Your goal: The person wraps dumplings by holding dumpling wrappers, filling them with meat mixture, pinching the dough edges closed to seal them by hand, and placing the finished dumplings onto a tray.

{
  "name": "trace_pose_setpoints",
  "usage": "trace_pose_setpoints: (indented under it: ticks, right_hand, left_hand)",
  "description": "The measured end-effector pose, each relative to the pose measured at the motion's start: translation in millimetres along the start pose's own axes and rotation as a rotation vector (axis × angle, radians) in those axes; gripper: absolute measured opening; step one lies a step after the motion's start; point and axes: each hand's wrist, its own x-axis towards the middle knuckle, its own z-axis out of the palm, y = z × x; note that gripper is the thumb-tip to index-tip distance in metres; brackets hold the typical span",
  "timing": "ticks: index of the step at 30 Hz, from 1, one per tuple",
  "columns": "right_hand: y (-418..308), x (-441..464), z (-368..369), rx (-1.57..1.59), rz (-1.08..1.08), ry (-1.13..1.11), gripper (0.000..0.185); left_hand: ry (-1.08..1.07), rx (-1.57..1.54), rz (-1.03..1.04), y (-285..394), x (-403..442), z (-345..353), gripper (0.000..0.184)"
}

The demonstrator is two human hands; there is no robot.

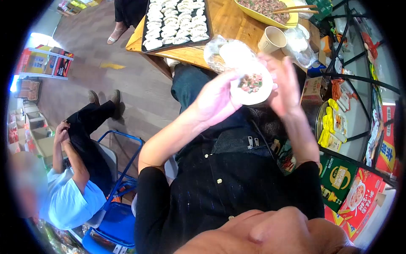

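The round wrapper (256,99) lies open, its filling (251,83) facing the camera.

Bare forearms (169,140) held forward, left hand (216,98) palm up with fingers cupped, right hand (286,86) raised beside it, blurred.

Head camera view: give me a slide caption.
Left hand holds a filled wrapper, right hand alongside, with a tray of dumplings on the table.

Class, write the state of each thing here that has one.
Wrapper: unfolded, filling on top
Left hand: holding the wrapper
Right hand: blurred, beside the wrapper
Dumplings: folded, in rows
Tray: loaded with dumplings
Bowl: uncovered, holding meat
Chopsticks: lying over the bowl's rim
Cup: uncovered
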Motion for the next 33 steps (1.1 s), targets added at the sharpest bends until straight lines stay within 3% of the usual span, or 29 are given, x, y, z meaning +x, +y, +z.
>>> trace_pose_setpoints:
  ticks: [1,2,4,6,7,14,18,22,28,30,31,33]
  right_hand:
    - [16,-2,6,0.27,0.212,0.109,0.065]
    - [39,7,-2,0.469,0.193,0.156,0.068]
    - [66,12,-11,0.601,0.186,-0.325,0.067]
    - [66,8,-5,0.717,0.211,-0.174,0.064]
    - [71,12,-13,0.76,0.222,-0.212,0.064]
    - [72,8,-9,0.661,0.243,-0.116,0.067]
    - [73,0,-11,0.647,0.261,-0.19,0.069]
    - [66,-9,1,0.597,0.267,-0.102,0.07]
    - [71,-19,-15,0.556,0.397,-0.127,0.06]
    - [85,-22,-40,0.61,0.426,-0.159,0.053]
    - [77,-32,-30,0.52,0.44,-0.074,0.045]
    - [73,-33,-36,0.564,0.466,-0.046,0.047]
  left_hand:
    - [0.03,0.071,0.033,-13,2,-8,0.046]
    - [0.057,0.156,0.085,-23,3,-14,0.049]
    - [0.12,0.25,0.151,-46,4,-29,0.042]
    - [0.084,0.341,0.189,-61,11,-49,0.041]
    - [0.074,0.394,0.223,-63,11,-53,0.041]
    - [0.111,0.666,0.371,-80,17,-73,0.042]
    - [0.082,0.862,0.426,-83,4,-65,0.047]
    - [0.113,0.986,0.494,-78,-3,-48,0.049]
    - [0.163,0.987,0.357,-68,-4,-62,0.055]
    - [0.014,0.844,0.295,-70,-2,-77,0.057]
    - [-0.007,0.757,0.223,-66,-3,-71,0.058]
    - [0.02,0.857,0.179,-62,-9,-61,0.058]
